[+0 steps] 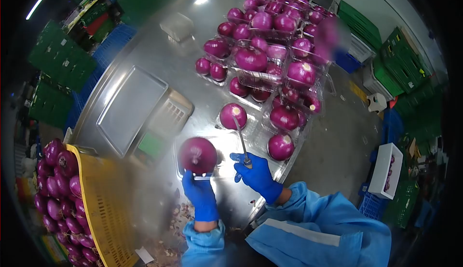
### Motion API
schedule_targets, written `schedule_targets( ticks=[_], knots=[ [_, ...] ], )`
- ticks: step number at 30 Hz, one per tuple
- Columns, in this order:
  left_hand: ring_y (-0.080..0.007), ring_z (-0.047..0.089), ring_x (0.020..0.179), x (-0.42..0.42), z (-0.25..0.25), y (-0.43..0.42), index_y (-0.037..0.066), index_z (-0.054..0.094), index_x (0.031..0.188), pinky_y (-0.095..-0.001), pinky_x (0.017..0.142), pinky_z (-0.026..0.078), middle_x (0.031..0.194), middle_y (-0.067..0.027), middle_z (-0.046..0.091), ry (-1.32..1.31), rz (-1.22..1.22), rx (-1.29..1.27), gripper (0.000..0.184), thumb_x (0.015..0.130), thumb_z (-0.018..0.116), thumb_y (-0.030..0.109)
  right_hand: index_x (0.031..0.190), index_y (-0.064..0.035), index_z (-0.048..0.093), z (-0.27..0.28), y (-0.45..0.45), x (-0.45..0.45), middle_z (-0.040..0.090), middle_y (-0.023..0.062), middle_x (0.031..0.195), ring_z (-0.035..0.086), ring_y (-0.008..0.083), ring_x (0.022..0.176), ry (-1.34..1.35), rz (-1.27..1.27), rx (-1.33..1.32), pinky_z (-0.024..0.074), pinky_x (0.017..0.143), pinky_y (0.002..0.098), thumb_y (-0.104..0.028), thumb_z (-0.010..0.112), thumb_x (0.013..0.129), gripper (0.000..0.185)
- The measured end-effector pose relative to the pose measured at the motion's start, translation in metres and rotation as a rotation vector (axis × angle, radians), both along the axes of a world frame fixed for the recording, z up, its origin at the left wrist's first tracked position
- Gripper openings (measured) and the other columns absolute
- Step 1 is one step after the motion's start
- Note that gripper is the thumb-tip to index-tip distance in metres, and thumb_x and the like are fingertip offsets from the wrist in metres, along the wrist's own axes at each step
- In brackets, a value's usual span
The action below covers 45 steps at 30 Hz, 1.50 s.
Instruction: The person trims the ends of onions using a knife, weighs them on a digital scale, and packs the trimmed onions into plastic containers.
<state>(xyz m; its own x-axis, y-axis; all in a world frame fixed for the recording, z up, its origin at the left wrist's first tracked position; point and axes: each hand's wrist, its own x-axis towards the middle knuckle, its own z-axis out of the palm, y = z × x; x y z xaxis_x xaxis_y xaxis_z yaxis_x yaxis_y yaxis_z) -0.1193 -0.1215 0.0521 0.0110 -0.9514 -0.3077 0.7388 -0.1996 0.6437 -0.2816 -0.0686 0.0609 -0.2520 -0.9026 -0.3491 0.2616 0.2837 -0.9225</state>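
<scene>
My left hand [200, 197], in a blue glove, grips a large red onion [197, 155] from below, its root end facing me. Under that onion lies a clear plastic tray [226, 170] on the metal table. In my gloved right hand [260, 175] is a knife [242, 144], its fingers closed round the handle and its blade pointing away from me. Just beyond the blade tip, another red onion [233, 116] with a pale cut end sits on the table. One more onion [280, 147] rests to the right, near the table edge.
Clear trays of red onions [251, 58] are stacked across the far right of the table [202, 59]. A yellow crate [103, 204] full of onions stands at the left. An upturned clear lid [132, 108] lies left of centre, with peel scraps [181, 221] nearer me.
</scene>
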Motion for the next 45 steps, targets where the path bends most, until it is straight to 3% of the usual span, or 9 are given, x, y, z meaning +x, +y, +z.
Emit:
schedule_targets(
  ticks=[7,12,16,20,23,26,34,42,45],
  knots=[
    [-0.0329,0.046,0.127,-0.041,-0.018,-0.133,0.016,0.04,0.14,-0.0563,0.095,0.045,0.145,-0.0092,0.04,-0.261,-0.078,-0.182,0.051,0.094,0.048,0.036,0.117,0.0005,0.057,0.018,-0.022,-0.02,0.066,0.0063,0.107,0.063,0.0089,0.063,0.023,0.141,-0.125,0.0506,0.059,0.0228,-0.01,0.061,0.092,0.027],
    [-0.0289,0.047,0.126,-0.051,-0.036,-0.223,0.012,0.042,0.139,-0.0463,0.101,0.042,0.142,-0.0107,0.043,-0.364,-0.054,-0.23,0.047,0.096,0.046,0.03,0.121,-0.0069,0.06,0.002,0.006,-0.025,0.066,0.0039,0.103,0.062,0.0086,0.065,-0.072,0.453,-0.026,0.0517,0.062,0.0238,-0.016,0.062,0.093,0.029],
    [-0.0231,0.048,0.125,-0.083,0.004,-0.237,0.005,0.046,0.137,-0.0342,0.105,0.039,0.138,-0.0122,0.048,-0.613,-0.011,-0.273,0.043,0.096,0.045,0.021,0.122,-0.009,0.058,-0.019,0.023,-0.027,0.066,0.0045,0.112,0.064,0.0114,0.092,-0.063,0.678,0.148,0.0508,0.082,0.0276,-0.027,0.06,0.094,0.034],
    [-0.0245,0.047,0.125,-0.08,-0.08,-0.291,0.005,0.03,0.144,-0.0365,0.104,0.04,0.137,-0.0161,0.045,-0.576,-0.045,-0.225,0.054,0.097,0.049,0.022,0.12,-0.0113,0.06,-0.019,0.023,-0.029,0.068,0.0031,0.107,0.065,0.0134,0.092,-0.03,0.706,0.165,0.0507,0.083,0.0296,-0.032,0.06,0.093,0.034],
    [-0.0253,0.045,0.127,-0.1,-0.045,-0.281,0.001,0.033,0.144,-0.0329,0.106,0.035,0.141,-0.0181,0.044,-0.73,0.034,-0.102,0.051,0.097,0.046,0.018,0.118,-0.0121,0.062,-0.018,0.02,-0.03,0.069,0.0042,0.103,0.065,0.014,0.092,-0.003,0.698,0.147,0.0509,0.081,0.0306,-0.034,0.059,0.093,0.033],
    [-0.0313,0.037,0.135,-0.092,-0.124,-0.305,0.001,0.026,0.147,-0.0356,0.11,0.03,0.148,-0.0212,0.034,-1.128,0.129,-0.325,0.055,0.098,0.041,0.021,0.117,-0.009,0.064,-0.008,0.01,-0.031,0.069,0.0059,0.104,0.065,0.0134,0.093,-0.009,0.73,0.234,0.0503,0.083,0.0296,-0.03,0.063,0.092,0.033],
    [-0.0318,0.023,0.142,-0.125,-0.12,-0.286,-0.004,0.015,0.148,-0.0349,0.115,0.018,0.152,-0.0252,0.022,-1.206,0.313,-0.277,0.058,0.096,0.039,0.007,0.115,-0.0079,0.064,-0.01,0.015,-0.042,0.07,0.0064,0.104,0.065,0.0124,0.095,0.084,0.722,0.289,0.0504,0.084,0.0283,-0.024,0.065,0.092,0.028],
    [-0.0355,0.027,0.14,-0.119,-0.121,-0.287,-0.002,0.021,0.147,-0.0402,0.114,0.022,0.151,-0.0251,0.026,-1.415,0.276,-0.162,0.061,0.096,0.045,0.021,0.115,-0.0052,0.063,-0.018,0.034,-0.045,0.069,0.0067,0.106,0.064,0.013,0.099,0.058,0.646,0.159,0.0498,0.087,0.0288,-0.016,0.062,0.093,0.025],
    [-0.0376,0.033,0.136,-0.106,-0.113,-0.287,-0.003,0.023,0.146,-0.0412,0.112,0.027,0.147,-0.0275,0.032,-1.468,0.143,-0.095,0.065,0.094,0.048,0.025,0.114,-0.0119,0.064,-0.015,0.043,-0.046,0.069,0.0066,0.107,0.067,0.0203,0.092,0.094,0.587,0.104,0.0517,0.082,0.033,-0.029,0.062,0.091,0.029]
  ],
)
